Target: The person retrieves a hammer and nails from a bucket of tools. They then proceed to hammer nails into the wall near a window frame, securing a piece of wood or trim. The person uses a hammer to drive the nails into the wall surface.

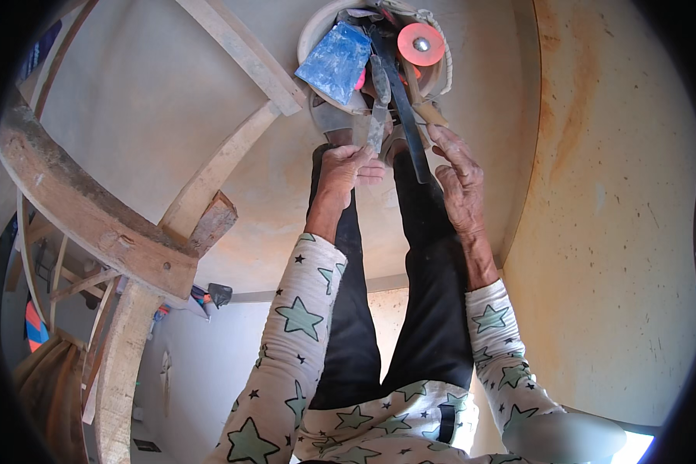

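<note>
Near the feet stands a round pale bucket [307, 40] filled with tools. My left hand [348, 168] is pinching the end of a worn, plaster-marked flat blade [376, 124], whose grey handle lies over the bucket. My right hand [458, 174] is beside the bucket's near right side, fingers partly spread, its fingertips at a light wooden piece [431, 114]; whether it grips this cannot be told. Between the hands a long dark flat strip [406, 110] slants out of the bucket. A dusty blue plate [337, 62] and an orange-pink disc with a metal centre [421, 44] rest on top.
A wooden trestle or scaffold frame [110, 226] with a thick beam and slanting legs stands at the left. A stained plastered wall [609, 220] rises at the right. A braided pale rope [445, 52] hangs along the bucket's right rim. A dark bag [220, 294] lies farther off.
</note>
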`<act>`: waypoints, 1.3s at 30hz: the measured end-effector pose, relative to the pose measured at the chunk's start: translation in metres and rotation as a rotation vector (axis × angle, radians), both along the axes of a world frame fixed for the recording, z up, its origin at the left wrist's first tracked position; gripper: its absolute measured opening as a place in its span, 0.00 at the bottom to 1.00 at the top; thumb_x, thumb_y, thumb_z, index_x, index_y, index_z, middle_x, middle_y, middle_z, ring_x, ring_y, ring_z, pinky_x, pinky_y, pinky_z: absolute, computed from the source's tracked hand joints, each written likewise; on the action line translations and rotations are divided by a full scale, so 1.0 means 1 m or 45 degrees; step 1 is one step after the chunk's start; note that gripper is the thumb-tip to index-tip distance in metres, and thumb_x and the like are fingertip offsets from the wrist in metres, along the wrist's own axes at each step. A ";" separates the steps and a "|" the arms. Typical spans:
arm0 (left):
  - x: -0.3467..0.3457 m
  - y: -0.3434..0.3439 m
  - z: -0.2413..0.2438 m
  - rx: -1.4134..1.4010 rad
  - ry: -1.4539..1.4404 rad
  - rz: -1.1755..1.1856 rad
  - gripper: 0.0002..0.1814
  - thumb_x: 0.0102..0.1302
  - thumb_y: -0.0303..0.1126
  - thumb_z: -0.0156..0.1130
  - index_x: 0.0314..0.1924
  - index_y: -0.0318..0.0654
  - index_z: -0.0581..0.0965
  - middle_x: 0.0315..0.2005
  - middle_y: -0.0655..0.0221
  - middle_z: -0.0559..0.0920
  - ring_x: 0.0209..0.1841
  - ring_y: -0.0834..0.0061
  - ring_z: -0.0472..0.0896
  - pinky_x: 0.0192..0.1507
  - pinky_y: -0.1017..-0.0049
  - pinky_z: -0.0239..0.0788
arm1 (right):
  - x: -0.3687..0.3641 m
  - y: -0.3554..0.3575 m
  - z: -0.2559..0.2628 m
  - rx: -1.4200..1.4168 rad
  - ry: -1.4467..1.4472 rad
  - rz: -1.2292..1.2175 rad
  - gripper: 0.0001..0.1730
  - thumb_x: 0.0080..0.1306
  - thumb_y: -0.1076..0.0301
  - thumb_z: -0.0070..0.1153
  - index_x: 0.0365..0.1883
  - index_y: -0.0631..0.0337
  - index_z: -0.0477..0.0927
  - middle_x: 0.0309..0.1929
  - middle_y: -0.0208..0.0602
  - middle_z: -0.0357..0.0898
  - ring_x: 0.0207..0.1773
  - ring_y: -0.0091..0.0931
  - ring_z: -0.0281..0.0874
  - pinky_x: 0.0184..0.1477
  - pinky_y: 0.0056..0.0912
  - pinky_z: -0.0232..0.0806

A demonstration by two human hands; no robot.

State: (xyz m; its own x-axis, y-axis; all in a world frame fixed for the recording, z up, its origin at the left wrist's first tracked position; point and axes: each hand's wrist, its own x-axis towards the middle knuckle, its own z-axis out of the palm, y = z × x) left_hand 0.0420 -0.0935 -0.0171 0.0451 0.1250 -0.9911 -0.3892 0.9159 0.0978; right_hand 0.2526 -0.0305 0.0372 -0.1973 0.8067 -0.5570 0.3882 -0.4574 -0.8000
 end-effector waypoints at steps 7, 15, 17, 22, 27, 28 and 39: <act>-0.034 -0.004 0.045 -0.096 -0.114 -0.288 0.16 0.73 0.41 0.61 0.42 0.31 0.79 0.33 0.55 0.86 0.31 0.67 0.86 0.33 0.71 0.81 | 0.000 -0.002 0.001 0.001 0.097 -0.045 0.33 0.56 0.78 0.43 0.62 0.56 0.79 0.63 0.47 0.76 0.62 0.37 0.75 0.64 0.35 0.67; -0.015 0.016 0.077 0.509 0.371 0.146 0.17 0.75 0.40 0.58 0.45 0.30 0.79 0.38 0.57 0.85 0.40 0.68 0.84 0.41 0.70 0.80 | -0.010 0.010 0.020 -0.221 0.366 0.076 0.34 0.55 0.82 0.44 0.61 0.56 0.80 0.61 0.44 0.77 0.59 0.34 0.75 0.60 0.31 0.68; -0.003 0.025 0.075 0.553 0.424 0.103 0.16 0.74 0.39 0.58 0.45 0.29 0.80 0.40 0.57 0.84 0.40 0.67 0.84 0.42 0.70 0.79 | -0.011 0.010 0.019 -0.234 0.398 0.156 0.35 0.53 0.83 0.43 0.61 0.56 0.80 0.61 0.44 0.78 0.59 0.35 0.75 0.61 0.31 0.67; 0.014 0.027 0.075 0.648 0.459 -0.093 0.15 0.74 0.37 0.60 0.44 0.28 0.81 0.35 0.62 0.84 0.36 0.74 0.83 0.39 0.75 0.78 | -0.015 0.006 0.019 -0.166 0.407 0.276 0.37 0.51 0.85 0.42 0.61 0.56 0.80 0.60 0.44 0.78 0.60 0.39 0.75 0.62 0.34 0.67; 0.017 0.014 0.078 0.575 0.400 -0.133 0.12 0.73 0.34 0.61 0.41 0.29 0.80 0.29 0.67 0.82 0.29 0.79 0.81 0.33 0.79 0.76 | -0.017 -0.004 0.022 -0.205 0.432 0.294 0.36 0.50 0.84 0.42 0.60 0.59 0.80 0.60 0.43 0.78 0.62 0.40 0.75 0.66 0.38 0.65; 0.017 0.011 0.080 0.598 0.414 -0.158 0.09 0.72 0.31 0.61 0.39 0.29 0.80 0.28 0.68 0.82 0.27 0.81 0.80 0.32 0.80 0.75 | -0.017 -0.009 0.019 -0.231 0.453 0.286 0.36 0.50 0.84 0.43 0.60 0.59 0.80 0.60 0.44 0.78 0.62 0.40 0.75 0.66 0.37 0.65; -0.001 -0.022 0.123 0.285 0.515 -0.541 0.07 0.70 0.29 0.58 0.35 0.33 0.79 0.25 0.71 0.78 0.23 0.85 0.75 0.26 0.81 0.69 | -0.018 -0.021 0.004 -0.150 -0.010 0.241 0.22 0.57 0.83 0.46 0.49 0.63 0.80 0.46 0.47 0.79 0.51 0.43 0.77 0.55 0.45 0.69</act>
State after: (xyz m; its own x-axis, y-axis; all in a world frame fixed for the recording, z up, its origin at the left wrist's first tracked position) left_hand 0.0408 -0.1151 0.1063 -0.2371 0.3849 -0.8920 0.1120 0.9229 0.3685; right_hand 0.2349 -0.0519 0.0408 -0.3343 0.6851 -0.6471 0.4823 -0.4656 -0.7421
